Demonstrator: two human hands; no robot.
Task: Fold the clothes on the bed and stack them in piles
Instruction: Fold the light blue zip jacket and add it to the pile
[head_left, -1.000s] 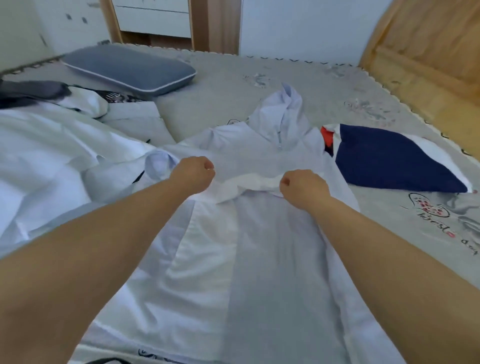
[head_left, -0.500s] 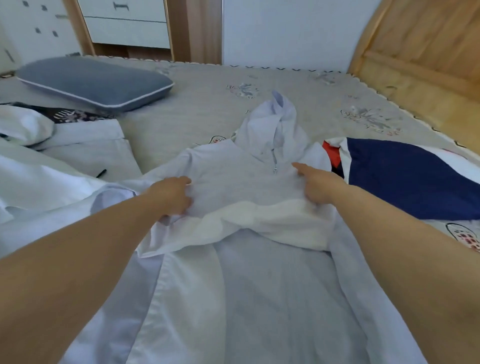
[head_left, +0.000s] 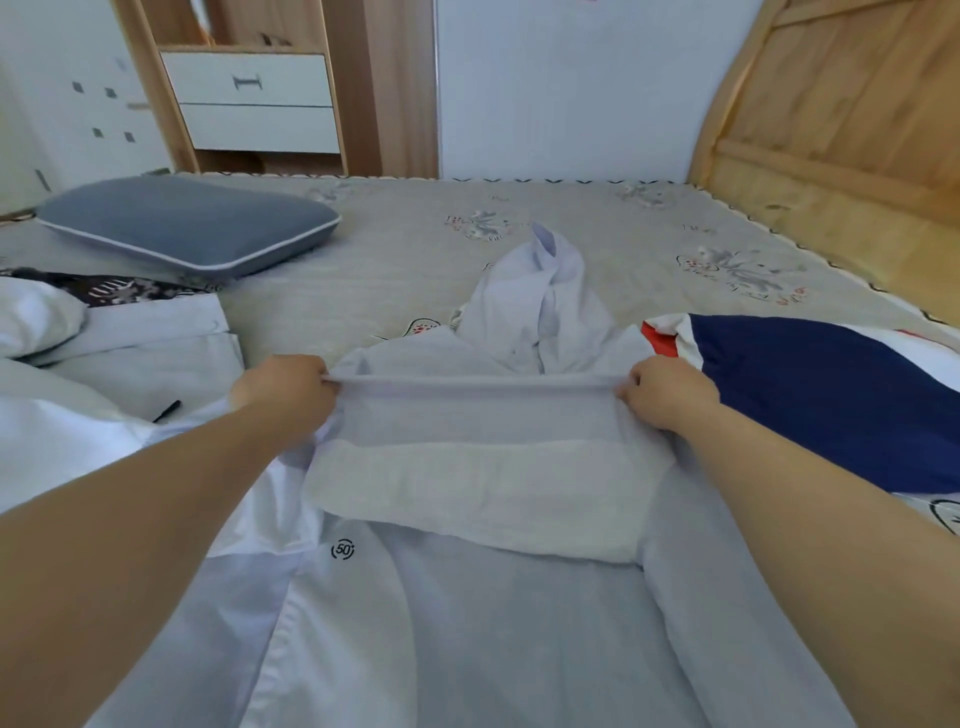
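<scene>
A pale lilac hooded jacket (head_left: 478, 613) lies spread on the bed in front of me, its hood (head_left: 540, 306) pointing away. My left hand (head_left: 283, 392) and my right hand (head_left: 667, 392) each pinch one end of a taut folded edge across the jacket's upper part, holding it stretched between them. Below that edge a white band of the folded-over fabric shows. A small round "50" logo (head_left: 343, 549) sits on the jacket's left front.
A navy, white and red garment (head_left: 831, 395) lies right of the jacket. White clothes (head_left: 78, 415) are heaped at the left. A blue-grey pillow (head_left: 187, 223) rests at the far left. The wooden headboard (head_left: 841, 119) rises at the right, drawers (head_left: 254, 104) behind.
Both hands have moved apart to the jacket's sides and lifted a fold of it into a taut straight edge. The view has tilted up, showing more of the room.
</scene>
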